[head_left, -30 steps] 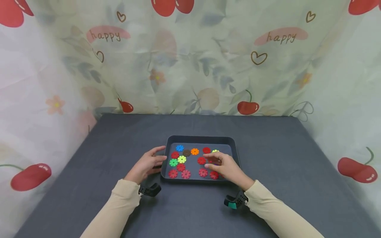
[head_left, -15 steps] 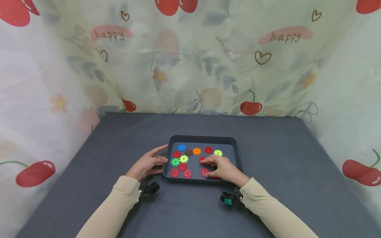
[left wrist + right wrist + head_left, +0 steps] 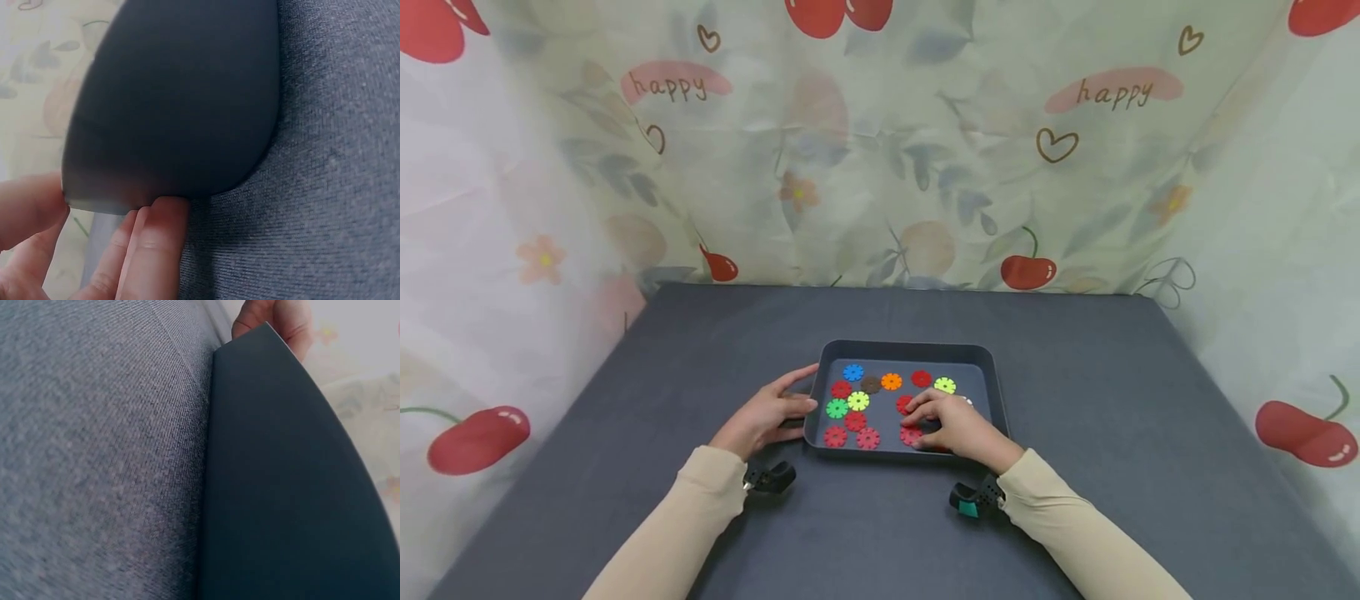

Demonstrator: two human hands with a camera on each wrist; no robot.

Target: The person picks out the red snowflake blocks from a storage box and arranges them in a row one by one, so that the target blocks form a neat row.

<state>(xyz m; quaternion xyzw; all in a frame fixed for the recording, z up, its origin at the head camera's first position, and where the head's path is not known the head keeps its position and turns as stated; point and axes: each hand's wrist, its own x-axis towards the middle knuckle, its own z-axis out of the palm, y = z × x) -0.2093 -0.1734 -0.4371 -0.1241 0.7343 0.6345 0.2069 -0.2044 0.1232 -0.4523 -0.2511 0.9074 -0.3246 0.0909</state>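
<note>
A dark shallow tray (image 3: 906,348) holds several small notched plastic discs, among them a blue disc (image 3: 853,372), a green disc (image 3: 837,408), an orange disc (image 3: 891,382) and a yellow disc (image 3: 945,385). My left hand (image 3: 765,417) touches the tray's left side with extended fingers; in the left wrist view the fingertips (image 3: 164,215) rest against its wall. Over the tray's front right part, my right hand (image 3: 958,427) reaches down among red discs, with a pinkish-red disc (image 3: 910,436) by its thumb. Whether it pinches a disc is hidden. The tray's outer wall (image 3: 281,475) blocks it in the right wrist view.
A dark grey cloth (image 3: 880,533) covers the table under the tray. Behind and at both sides hangs a pale printed curtain (image 3: 865,167). Each wrist wears a black strap device, the left wrist device (image 3: 771,477) and the right wrist device (image 3: 976,497).
My right hand has shifted a little left and toward me, lower among the discs, uncovering the yellow disc at the right. My left hand stays at the tray's left side.
</note>
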